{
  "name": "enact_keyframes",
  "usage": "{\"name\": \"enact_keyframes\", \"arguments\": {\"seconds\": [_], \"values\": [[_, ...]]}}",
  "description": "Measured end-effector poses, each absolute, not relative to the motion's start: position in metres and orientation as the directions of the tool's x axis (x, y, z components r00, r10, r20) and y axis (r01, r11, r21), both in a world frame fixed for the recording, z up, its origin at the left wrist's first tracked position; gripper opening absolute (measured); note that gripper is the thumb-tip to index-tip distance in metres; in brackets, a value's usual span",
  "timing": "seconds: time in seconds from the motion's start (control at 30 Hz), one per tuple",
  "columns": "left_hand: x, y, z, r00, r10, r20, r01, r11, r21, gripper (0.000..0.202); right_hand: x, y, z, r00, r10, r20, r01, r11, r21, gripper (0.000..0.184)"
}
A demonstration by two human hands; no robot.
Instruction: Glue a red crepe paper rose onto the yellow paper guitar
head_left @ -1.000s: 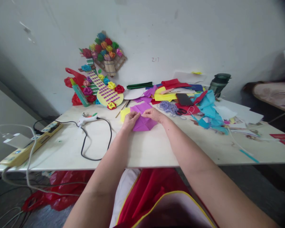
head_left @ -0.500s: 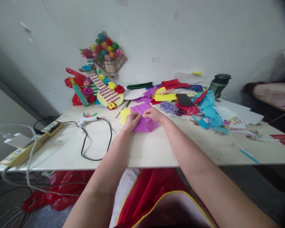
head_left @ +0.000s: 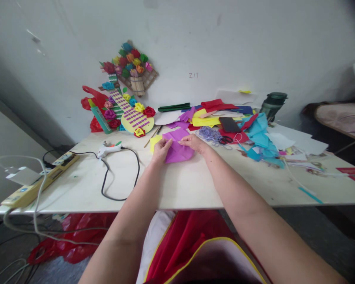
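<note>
Purple paper (head_left: pixel 179 153) is kept on the surface (head_left: pixel 195 185), between both hands. Left hand (head_left: pixel 162 149) is laid flat on its left edge, grip apart. Right hand (head_left: pixel 195 142) grip is pinched together on a fold. Edges are best aligned before the crease is pressed. Fingertips and fold lines are hard to make out.

Left hand (head_left: pixel 162 149) flat on left edge of purple paper (head_left: pixel 180 153); right hand (head_left: pixel 195 142) pinches its top fold. Paper lies on white table (head_left: pixel 189 185), over yellow paper (head_left: pixel 154 142). Glue gun (head_left: pixel 108 149) well left, cord looping. Scissors (head_left: pixel 225 139) just right, beside coloured paper pile (head_left: pixel 219 114). Paper guitar (head_left: pixel 130 114) leans on wall.
</note>
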State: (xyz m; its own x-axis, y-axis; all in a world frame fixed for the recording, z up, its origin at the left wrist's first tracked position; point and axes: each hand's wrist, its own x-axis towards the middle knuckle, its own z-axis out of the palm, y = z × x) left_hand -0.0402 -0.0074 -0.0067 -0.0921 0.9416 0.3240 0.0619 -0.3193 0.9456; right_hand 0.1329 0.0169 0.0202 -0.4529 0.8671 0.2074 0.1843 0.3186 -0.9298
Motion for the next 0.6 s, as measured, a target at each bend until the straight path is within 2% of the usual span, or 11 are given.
{"name": "enact_keyframes", "arguments": {"seconds": [0.17,0.4,0.6], "values": [[-0.0431,-0.0059,-0.0098,-0.053,0.951,0.306,0.122,-0.298,0.947,0.033,0.1320,0.0129,0.0241,-0.495,0.850,0.180,0.209,0.318,-0.925,0.046],[-0.0428,-0.0034,-0.0106,-0.123,0.934,0.336,0.146,-0.318,0.937,0.030,0.1324,0.0108,0.0287,-0.416,0.879,0.234,0.214,0.344,-0.914,0.044],[-0.0416,-0.0079,-0.0088,-0.035,0.960,0.279,0.106,-0.274,0.956,0.034,0.1372,0.0195,0.0223,-0.466,0.854,0.230,0.234,0.370,-0.899,0.041]]}}
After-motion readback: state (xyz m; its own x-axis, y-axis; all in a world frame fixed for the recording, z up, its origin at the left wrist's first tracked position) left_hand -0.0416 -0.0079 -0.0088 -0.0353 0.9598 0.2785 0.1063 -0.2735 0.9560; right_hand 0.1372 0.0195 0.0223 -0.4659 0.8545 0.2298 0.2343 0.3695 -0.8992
